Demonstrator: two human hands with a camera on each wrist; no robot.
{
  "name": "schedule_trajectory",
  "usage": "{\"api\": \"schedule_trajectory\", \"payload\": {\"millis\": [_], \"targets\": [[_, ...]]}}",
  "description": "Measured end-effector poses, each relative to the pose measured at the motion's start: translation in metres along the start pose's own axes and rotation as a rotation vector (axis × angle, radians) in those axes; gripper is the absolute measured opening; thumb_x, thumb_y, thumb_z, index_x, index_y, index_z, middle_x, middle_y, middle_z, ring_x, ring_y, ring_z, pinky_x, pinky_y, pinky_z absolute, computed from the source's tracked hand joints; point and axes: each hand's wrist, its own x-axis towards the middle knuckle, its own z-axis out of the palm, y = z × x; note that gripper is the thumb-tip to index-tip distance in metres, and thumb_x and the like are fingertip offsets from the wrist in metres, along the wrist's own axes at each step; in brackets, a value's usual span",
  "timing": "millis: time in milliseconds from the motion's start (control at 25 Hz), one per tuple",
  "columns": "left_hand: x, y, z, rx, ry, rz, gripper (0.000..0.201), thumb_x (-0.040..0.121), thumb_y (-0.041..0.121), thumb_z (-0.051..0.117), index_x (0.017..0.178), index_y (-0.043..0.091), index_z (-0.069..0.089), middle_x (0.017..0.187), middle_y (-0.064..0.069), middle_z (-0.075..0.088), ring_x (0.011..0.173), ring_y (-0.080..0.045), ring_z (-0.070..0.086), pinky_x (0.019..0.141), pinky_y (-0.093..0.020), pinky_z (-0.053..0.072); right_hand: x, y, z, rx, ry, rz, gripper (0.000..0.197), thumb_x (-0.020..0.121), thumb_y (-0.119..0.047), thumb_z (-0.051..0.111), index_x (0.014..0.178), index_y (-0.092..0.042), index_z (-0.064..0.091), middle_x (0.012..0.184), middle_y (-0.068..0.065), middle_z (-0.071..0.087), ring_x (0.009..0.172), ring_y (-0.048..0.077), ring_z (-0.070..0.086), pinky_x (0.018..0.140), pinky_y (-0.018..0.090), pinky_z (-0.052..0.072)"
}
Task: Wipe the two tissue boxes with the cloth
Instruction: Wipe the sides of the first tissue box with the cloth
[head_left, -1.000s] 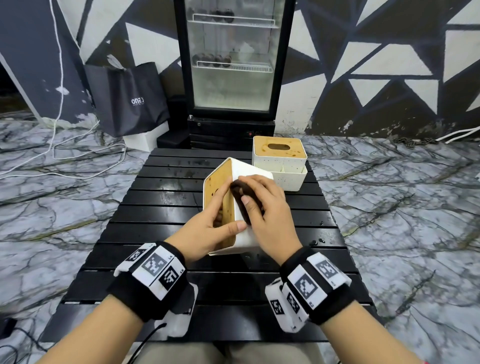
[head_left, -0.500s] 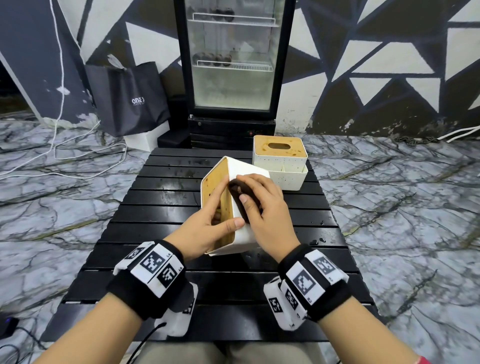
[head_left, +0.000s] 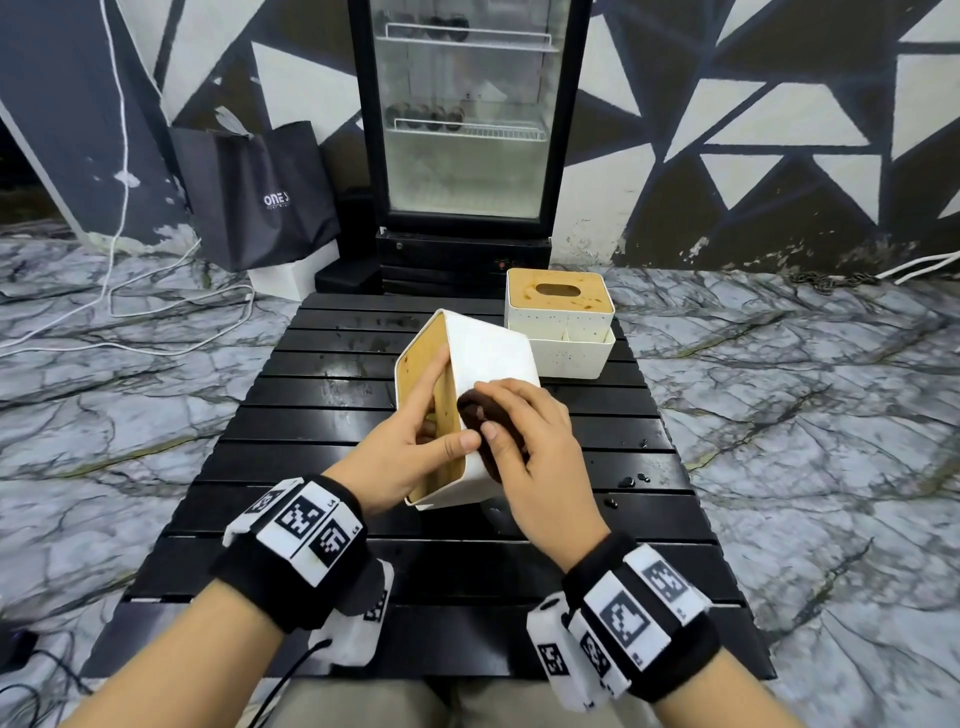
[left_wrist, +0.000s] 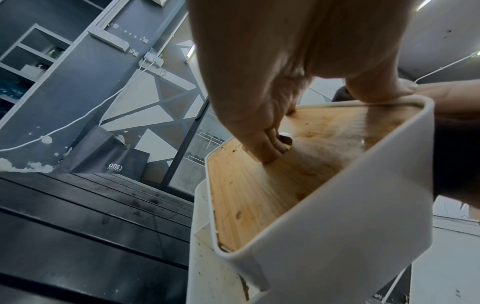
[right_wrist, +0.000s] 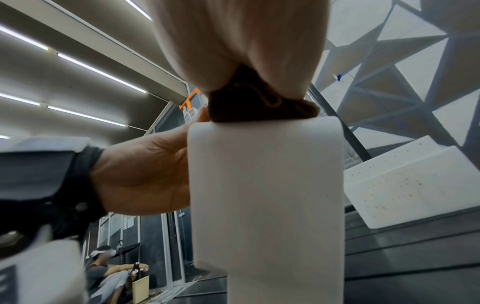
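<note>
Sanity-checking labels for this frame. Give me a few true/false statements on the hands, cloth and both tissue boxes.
1. The near tissue box is tipped on its side, wooden lid facing left. True.
2. The right hand presses a dark cloth against that box's white side. True.
3. The left hand rests flat on the table. False: it holds the tipped box, fingers on the lid.
4. The far tissue box lies on its side too. False: it stands upright, lid slot facing up.
5. The cloth is white. False: it is dark brown.
</note>
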Motion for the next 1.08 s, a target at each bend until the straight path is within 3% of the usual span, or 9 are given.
{"api": "schedule_trajectory", "payload": {"millis": [120,320,480,680,880,1080], "targets": [[0.001,0.000,-0.001,0.001,0.005,-0.008,0.107,0.055,0.078,0.065,0.140,0.059,0.003,0.138,0.014,0.045,0.122,-0.006,0.051,0.109,-0.033,0.037,0.009,-0.001,0.000,0.009,-0.023,0.025,0.036,0.088,-0.024,0.044,0.123,-0.024,0.055,0.118,-0.016,0.045,0.115,0.004,0.033,0.098,0.007,0.023],[0.000,0.000,-0.004,-0.002,-0.017,-0.005,0.109,0.056,0.076,0.067,0.141,0.057,0.001,0.141,0.012,0.043,0.119,-0.003,0.052,0.105,-0.027,0.039,-0.011,0.000,0.001,0.001,-0.001,-0.035,0.039,0.088,-0.033,0.040,0.123,-0.025,0.054,0.119,-0.017,0.045,0.116,0.003,0.034,0.100,0.005,0.020],[0.001,0.003,-0.002,-0.018,-0.022,-0.006,0.098,0.064,0.056,0.068,0.138,0.057,0.004,0.130,0.022,0.047,0.112,0.003,0.055,0.094,-0.012,0.042,0.008,0.002,0.001,-0.006,0.001,-0.033,0.036,0.090,-0.028,0.042,0.123,-0.022,0.054,0.119,-0.013,0.046,0.115,0.006,0.035,0.099,0.006,0.021],[-0.003,0.001,0.002,-0.071,-0.027,0.005,0.090,0.075,0.031,0.069,0.139,0.051,0.008,0.133,0.017,0.049,0.107,-0.001,0.059,0.087,-0.013,0.043,0.049,0.005,0.000,-0.030,-0.024,-0.046,0.035,0.089,-0.019,0.043,0.122,-0.016,0.054,0.123,0.001,0.051,0.118,0.020,0.041,0.103,0.029,0.030],[-0.003,0.003,0.000,-0.057,-0.039,0.009,0.096,0.066,0.045,0.068,0.141,0.052,0.009,0.138,0.013,0.048,0.111,-0.011,0.058,0.090,-0.016,0.043,0.073,0.013,-0.011,-0.073,-0.093,-0.009,0.033,0.093,-0.011,0.045,0.125,-0.015,0.052,0.128,0.004,0.048,0.122,0.022,0.038,0.105,0.028,0.025],[-0.003,0.003,0.001,-0.042,-0.065,0.037,0.094,0.068,0.043,0.067,0.143,0.047,0.008,0.142,0.011,0.044,0.119,-0.009,0.053,0.094,-0.016,0.041,0.072,0.023,-0.019,-0.055,-0.043,0.070,0.034,0.093,-0.011,0.045,0.126,-0.017,0.050,0.129,0.003,0.047,0.122,0.020,0.038,0.103,0.025,0.026]]}}
